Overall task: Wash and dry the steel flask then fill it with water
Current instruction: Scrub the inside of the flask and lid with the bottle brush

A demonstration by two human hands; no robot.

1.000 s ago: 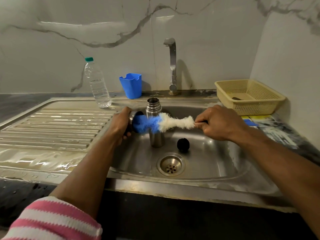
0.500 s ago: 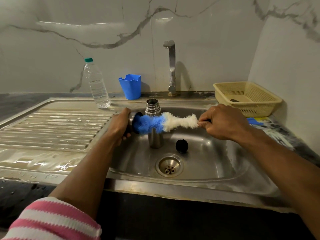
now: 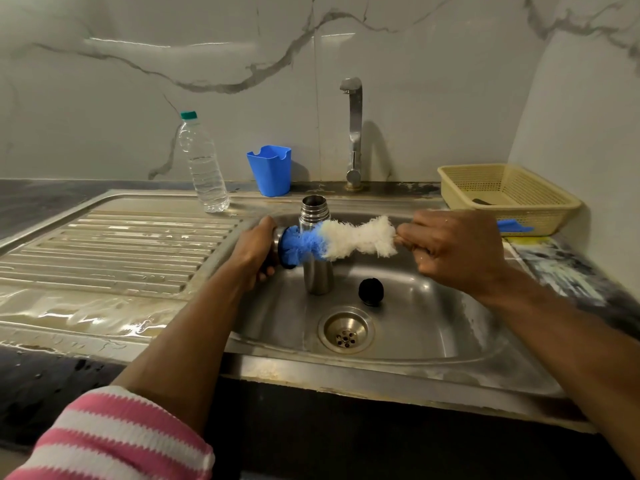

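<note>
The steel flask (image 3: pixel 316 216) stands upright and uncapped in the sink basin (image 3: pixel 433 327). In front of it my left hand (image 3: pixel 254 252) grips the flask's steel cap, its opening turned to the right. My right hand (image 3: pixel 453 249) holds the handle of a bottle brush (image 3: pixel 346 239) with a white middle and a blue tip. The blue tip is pushed into the cap. A small black stopper (image 3: pixel 371 292) lies on the basin floor right of the flask, above the drain (image 3: pixel 346 330).
A tap (image 3: pixel 354 133) rises behind the sink; no water runs. A plastic water bottle (image 3: pixel 203 168) and a blue cup (image 3: pixel 270 170) stand at the back. The wet draining board (image 3: pixel 104 251) lies left. A yellow basket (image 3: pixel 505 199) sits at the right.
The brush has slid a little to and fro in the cap; both hands stay where they were. The flask and stopper have not moved.
</note>
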